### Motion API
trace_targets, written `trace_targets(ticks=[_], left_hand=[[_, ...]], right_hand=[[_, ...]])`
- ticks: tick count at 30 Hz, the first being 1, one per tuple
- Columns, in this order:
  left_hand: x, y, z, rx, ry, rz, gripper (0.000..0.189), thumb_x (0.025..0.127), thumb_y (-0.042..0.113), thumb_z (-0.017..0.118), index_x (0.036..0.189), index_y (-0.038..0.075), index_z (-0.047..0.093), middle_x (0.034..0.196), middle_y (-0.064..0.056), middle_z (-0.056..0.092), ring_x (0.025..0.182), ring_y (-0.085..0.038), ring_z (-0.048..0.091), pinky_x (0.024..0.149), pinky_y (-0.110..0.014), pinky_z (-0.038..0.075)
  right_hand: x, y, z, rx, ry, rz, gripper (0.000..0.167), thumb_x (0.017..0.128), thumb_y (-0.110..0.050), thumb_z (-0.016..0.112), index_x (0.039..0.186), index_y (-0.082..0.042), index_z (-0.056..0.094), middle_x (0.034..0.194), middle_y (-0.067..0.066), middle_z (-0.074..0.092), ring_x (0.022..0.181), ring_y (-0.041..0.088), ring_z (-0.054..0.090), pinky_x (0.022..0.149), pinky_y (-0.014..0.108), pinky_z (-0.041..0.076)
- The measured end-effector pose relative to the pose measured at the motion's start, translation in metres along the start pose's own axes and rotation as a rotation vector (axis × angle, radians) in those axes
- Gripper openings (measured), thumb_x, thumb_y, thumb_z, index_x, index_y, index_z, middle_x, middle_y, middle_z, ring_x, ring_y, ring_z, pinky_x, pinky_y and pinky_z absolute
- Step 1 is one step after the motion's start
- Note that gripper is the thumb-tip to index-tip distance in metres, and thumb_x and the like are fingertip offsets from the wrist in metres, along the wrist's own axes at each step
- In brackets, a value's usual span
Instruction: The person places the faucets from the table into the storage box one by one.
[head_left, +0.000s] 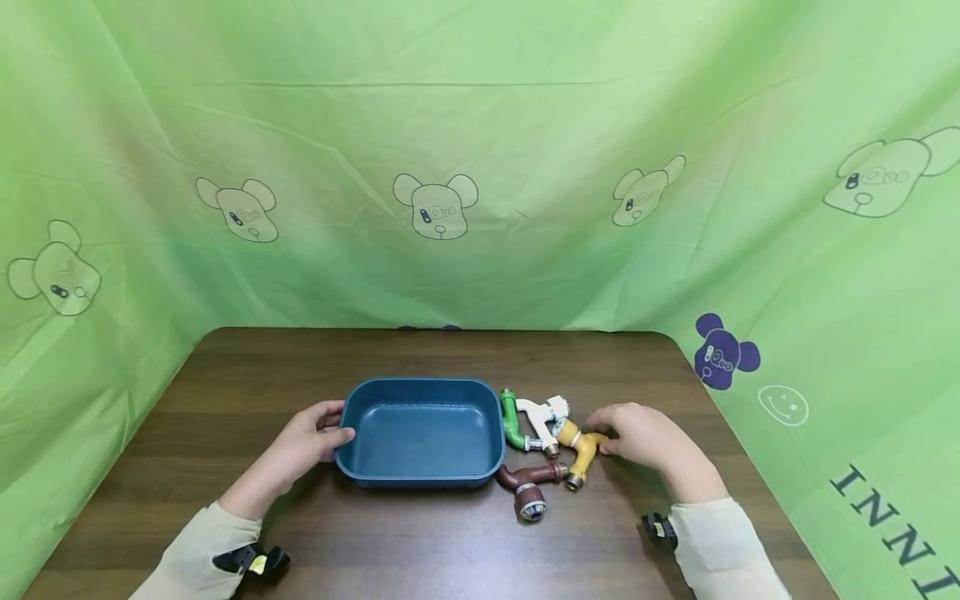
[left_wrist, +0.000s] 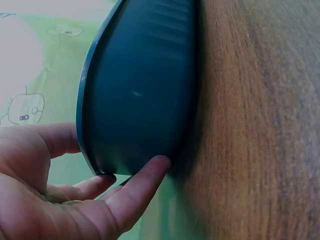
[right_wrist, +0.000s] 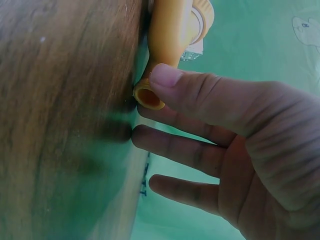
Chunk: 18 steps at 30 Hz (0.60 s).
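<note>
A blue plastic basin (head_left: 420,442) stands on the table with nothing inside. My left hand (head_left: 303,442) holds its left end, the thumb over the rim and fingers against the outer wall (left_wrist: 140,95). To the right of the basin lies a yellow plastic tap (head_left: 584,454). Its hollow open end is pinched between the thumb (right_wrist: 185,87) and index finger of my right hand (head_left: 637,435); the other fingers are stretched out. In the right wrist view, the yellow tap (right_wrist: 167,32) is partly cut off by the top edge.
Between basin and yellow tap lie a green tap (head_left: 511,421) and a white tap (head_left: 537,417), close together. A dark red tap (head_left: 531,476) lies nearer me, by the basin's front right corner. Green cloth (head_left: 480,275) hangs behind the wooden table (head_left: 420,550).
</note>
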<state>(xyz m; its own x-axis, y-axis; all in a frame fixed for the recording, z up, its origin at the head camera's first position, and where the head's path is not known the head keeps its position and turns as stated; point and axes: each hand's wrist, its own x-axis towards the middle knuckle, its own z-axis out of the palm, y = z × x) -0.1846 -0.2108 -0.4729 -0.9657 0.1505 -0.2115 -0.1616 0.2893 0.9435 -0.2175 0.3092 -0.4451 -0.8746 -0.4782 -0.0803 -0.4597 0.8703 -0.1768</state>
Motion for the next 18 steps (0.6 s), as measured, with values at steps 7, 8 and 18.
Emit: trace_targets(ticks=[7,8,18], left_hand=[[0.0009,-0.0005,0.0001,-0.005,0.006,-0.01,0.059,0.099,0.009,0.065,0.15,-0.007,0.039,0.14,-0.029,0.054,0.115,-0.031,0.065,0.084,-0.043,0.063],[0.001,-0.0005,0.0003,-0.006,0.007,-0.012,0.059,0.099,0.009,0.065,0.15,-0.007,0.039,0.141,-0.029,0.054,0.115,-0.031,0.065,0.084,-0.043,0.063],[0.0011,0.0001,0.0004,0.001,0.011,-0.01,0.058,0.099,0.009,0.065,0.149,-0.007,0.041,0.139,-0.029,0.055,0.114,-0.031,0.065,0.083,-0.043,0.063]], right_hand=[[-0.001,-0.0038,0.0004,-0.022,0.009,0.003,0.032,0.081,-0.011,0.082,0.112,-0.016,0.077,0.108,0.0,0.077,0.104,0.028,0.071,0.089,0.053,0.057],[-0.0009,-0.0039,0.0006,-0.029,0.012,-0.001,0.031,0.081,-0.011,0.082,0.112,-0.016,0.077,0.107,-0.001,0.077,0.103,0.028,0.071,0.088,0.053,0.057],[0.0018,-0.0037,0.0046,-0.101,0.056,-0.031,0.027,0.078,-0.011,0.083,0.104,-0.018,0.079,0.103,-0.003,0.077,0.096,0.025,0.072,0.081,0.049,0.058]])
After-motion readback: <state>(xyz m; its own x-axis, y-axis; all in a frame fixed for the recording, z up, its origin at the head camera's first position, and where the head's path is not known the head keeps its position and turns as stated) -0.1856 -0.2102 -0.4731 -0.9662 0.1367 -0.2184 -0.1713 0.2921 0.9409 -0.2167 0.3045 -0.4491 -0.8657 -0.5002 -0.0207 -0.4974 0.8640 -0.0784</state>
